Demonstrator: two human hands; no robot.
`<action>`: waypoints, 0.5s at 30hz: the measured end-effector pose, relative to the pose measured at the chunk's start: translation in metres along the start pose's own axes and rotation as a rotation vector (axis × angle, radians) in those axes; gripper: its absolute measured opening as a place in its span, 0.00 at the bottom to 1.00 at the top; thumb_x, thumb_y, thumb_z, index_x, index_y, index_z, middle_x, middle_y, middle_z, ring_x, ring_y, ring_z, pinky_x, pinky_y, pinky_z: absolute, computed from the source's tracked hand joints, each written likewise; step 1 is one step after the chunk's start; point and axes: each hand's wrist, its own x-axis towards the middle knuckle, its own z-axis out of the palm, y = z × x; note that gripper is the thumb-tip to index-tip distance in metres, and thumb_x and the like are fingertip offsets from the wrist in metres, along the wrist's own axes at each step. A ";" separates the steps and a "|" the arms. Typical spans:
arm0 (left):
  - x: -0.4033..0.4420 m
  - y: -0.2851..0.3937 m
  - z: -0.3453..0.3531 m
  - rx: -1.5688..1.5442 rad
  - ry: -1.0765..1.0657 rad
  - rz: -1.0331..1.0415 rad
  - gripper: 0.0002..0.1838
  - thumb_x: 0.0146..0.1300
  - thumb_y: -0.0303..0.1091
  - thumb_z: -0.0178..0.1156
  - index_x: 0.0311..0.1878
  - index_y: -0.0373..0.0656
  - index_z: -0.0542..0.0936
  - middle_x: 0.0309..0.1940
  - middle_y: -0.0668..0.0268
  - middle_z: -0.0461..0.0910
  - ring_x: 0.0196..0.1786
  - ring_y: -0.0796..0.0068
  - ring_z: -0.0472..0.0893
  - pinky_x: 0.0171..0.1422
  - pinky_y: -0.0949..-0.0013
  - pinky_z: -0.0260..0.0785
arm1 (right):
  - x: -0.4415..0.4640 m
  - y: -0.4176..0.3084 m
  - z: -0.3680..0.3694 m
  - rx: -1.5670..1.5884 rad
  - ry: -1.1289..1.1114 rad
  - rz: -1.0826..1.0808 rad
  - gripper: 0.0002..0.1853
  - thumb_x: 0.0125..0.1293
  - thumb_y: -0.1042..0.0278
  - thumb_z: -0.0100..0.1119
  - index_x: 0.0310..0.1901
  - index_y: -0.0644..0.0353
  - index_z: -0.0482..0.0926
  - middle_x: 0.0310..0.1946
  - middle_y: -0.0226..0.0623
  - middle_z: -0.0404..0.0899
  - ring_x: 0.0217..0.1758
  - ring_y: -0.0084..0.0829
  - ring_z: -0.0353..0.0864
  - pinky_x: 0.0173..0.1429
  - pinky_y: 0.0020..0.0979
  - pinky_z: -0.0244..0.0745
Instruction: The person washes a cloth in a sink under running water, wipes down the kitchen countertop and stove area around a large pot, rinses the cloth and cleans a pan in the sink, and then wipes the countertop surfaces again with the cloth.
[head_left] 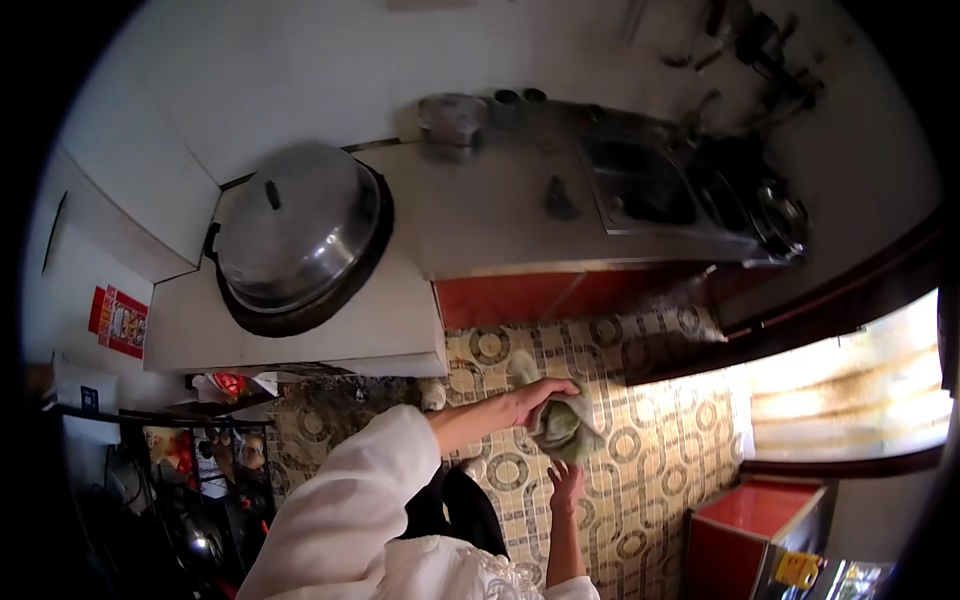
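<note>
A crumpled grey-green cloth [563,428] hangs over the patterned floor in front of my body. My left hand [540,398] is closed on its upper left part, with the arm reaching across from the left. Just below the cloth is my right hand [566,487], its fingers apart and pointing up toward the cloth's lower edge. Whether those fingertips touch the fabric I cannot tell.
A big domed metal lid [300,225] covers a wok on the white stove counter [400,330]. To its right runs a steel counter [500,225] with a sink [640,185]. A dark rack [250,425] stands left; a red cabinet [750,507] stands lower right.
</note>
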 end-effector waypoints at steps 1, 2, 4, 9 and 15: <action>-0.028 0.007 0.002 -0.048 0.051 0.090 0.13 0.58 0.38 0.59 0.40 0.39 0.81 0.36 0.62 0.84 0.38 0.69 0.84 0.49 0.65 0.77 | 0.002 -0.008 0.022 0.169 -0.098 0.006 0.26 0.68 0.52 0.52 0.63 0.58 0.67 0.61 0.36 0.70 0.61 0.40 0.73 0.61 0.43 0.70; -0.040 0.011 -0.010 -0.066 0.050 0.150 0.13 0.58 0.38 0.59 0.40 0.38 0.81 0.35 0.62 0.84 0.38 0.69 0.84 0.49 0.65 0.77 | 0.008 -0.017 0.048 0.069 -0.216 0.000 0.29 0.68 0.50 0.50 0.67 0.53 0.62 0.66 0.36 0.63 0.67 0.42 0.65 0.65 0.48 0.66; -0.069 0.025 -0.030 -0.121 0.051 0.254 0.16 0.56 0.35 0.58 0.46 0.38 0.80 0.41 0.60 0.83 0.43 0.69 0.83 0.50 0.64 0.77 | 0.020 -0.028 0.093 -0.234 -0.464 -0.201 0.29 0.68 0.51 0.48 0.66 0.54 0.62 0.66 0.37 0.63 0.68 0.41 0.64 0.65 0.49 0.65; -0.134 0.064 -0.098 0.042 0.080 0.656 0.30 0.53 0.27 0.55 0.64 0.42 0.69 0.56 0.59 0.74 0.55 0.67 0.75 0.53 0.62 0.76 | 0.021 -0.044 0.244 0.307 -0.555 0.230 0.21 0.71 0.60 0.41 0.61 0.60 0.69 0.58 0.36 0.73 0.61 0.34 0.71 0.65 0.39 0.66; -0.231 0.166 -0.144 -0.196 0.282 0.823 0.27 0.63 0.28 0.49 0.67 0.42 0.64 0.57 0.56 0.72 0.55 0.63 0.77 0.53 0.59 0.78 | 0.033 -0.016 0.416 0.150 -0.768 0.145 0.19 0.73 0.59 0.44 0.58 0.61 0.71 0.55 0.35 0.75 0.57 0.31 0.75 0.56 0.36 0.74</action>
